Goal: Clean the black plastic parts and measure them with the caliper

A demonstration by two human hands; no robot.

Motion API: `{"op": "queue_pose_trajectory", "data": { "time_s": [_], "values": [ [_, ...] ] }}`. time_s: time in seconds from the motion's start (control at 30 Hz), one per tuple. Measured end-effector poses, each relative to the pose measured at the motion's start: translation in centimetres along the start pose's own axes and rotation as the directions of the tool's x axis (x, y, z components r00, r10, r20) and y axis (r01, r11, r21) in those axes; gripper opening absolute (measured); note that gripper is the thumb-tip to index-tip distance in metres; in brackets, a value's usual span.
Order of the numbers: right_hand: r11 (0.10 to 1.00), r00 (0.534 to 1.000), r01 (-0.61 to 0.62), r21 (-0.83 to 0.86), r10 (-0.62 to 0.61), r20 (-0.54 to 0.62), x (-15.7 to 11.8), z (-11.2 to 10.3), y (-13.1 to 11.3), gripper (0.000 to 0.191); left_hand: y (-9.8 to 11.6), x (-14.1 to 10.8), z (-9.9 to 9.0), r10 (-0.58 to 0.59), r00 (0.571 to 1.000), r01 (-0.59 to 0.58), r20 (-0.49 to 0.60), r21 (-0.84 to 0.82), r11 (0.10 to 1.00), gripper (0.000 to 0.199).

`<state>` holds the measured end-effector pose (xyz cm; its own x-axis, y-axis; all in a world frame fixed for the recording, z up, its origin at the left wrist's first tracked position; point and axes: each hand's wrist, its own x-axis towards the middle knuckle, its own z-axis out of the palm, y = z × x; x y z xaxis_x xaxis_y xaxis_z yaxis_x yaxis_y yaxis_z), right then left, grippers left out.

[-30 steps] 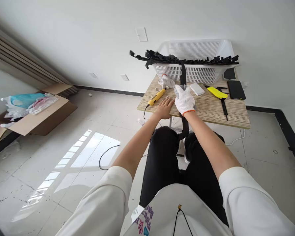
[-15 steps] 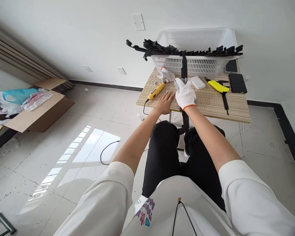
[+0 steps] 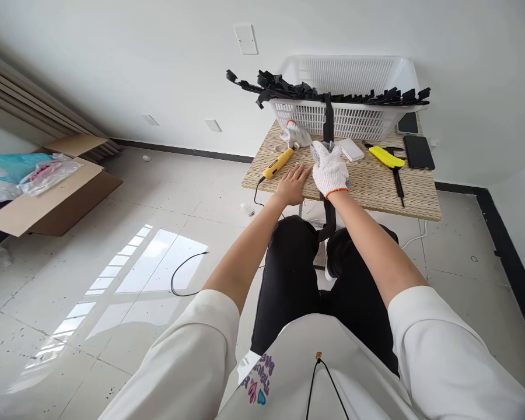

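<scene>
A long black plastic strip (image 3: 329, 125) runs from the front of the white basket, across the table edge and down between my knees. My right hand (image 3: 329, 169), in a white knit glove with an orange cuff, is closed over the strip's middle and hides that part. My left hand (image 3: 293, 184) is bare and rests on the tabletop with fingers stretched out, close beside the glove. Just behind it lies a yellow corded tool (image 3: 279, 163) shaped like a handle. Another white glove (image 3: 297, 135) is crumpled near the basket.
The white basket (image 3: 359, 121) bears many black strips whose ends jut past both sides. On the wooden table (image 3: 363, 195) lie a white pad (image 3: 351, 149), a yellow-handled tool (image 3: 385, 156), a black caliper-like tool (image 3: 398, 185) and a phone (image 3: 419, 153). A cardboard box (image 3: 65, 198) stands left.
The camera view has shifted slightly, with the box sliding left in the picture. Both hands and the black strip keep nearly the same places.
</scene>
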<state>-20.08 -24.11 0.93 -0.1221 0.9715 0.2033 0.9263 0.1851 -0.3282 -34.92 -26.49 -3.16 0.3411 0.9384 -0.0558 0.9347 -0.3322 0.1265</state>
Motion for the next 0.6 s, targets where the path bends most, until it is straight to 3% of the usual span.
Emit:
{"op": "queue_pose_trajectory", "data": {
  "time_s": [0.6],
  "values": [
    [0.999,0.999,-0.031,-0.007,0.031,-0.043,-0.34,-0.39,-0.15,0.063,0.13,-0.18,0.09,-0.012,1.0,0.012,-0.02,-0.001,1.0,0.103]
  ]
}}
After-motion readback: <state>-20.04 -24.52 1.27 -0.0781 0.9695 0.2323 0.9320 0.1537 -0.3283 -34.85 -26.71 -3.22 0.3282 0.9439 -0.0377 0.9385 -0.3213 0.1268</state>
